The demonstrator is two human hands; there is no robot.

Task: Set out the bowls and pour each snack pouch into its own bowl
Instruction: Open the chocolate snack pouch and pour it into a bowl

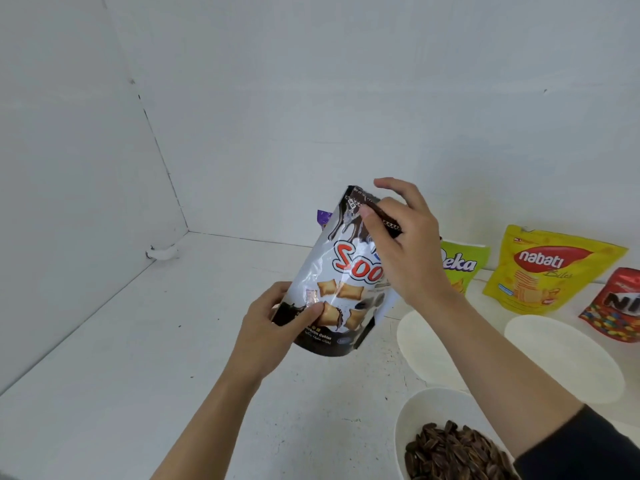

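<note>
I hold a white and brown snack pouch (332, 275) with red lettering upright above the table, tilted slightly right. My left hand (273, 323) grips its lower left corner. My right hand (401, 244) pinches the dark top strip of the pouch between thumb and fingers. A white bowl (412, 427) holding dark seeds sits at the bottom right. Two empty white bowls lie behind it: one (412, 337) partly hidden by my right forearm, the other (568, 358) further right.
Along the back wall stand a green pouch (464, 265), a yellow pouch (543, 271) and a red pouch (616, 303) at the right edge. A purple pouch corner (323, 216) peeks from behind the held pouch. A white wall closes the left side.
</note>
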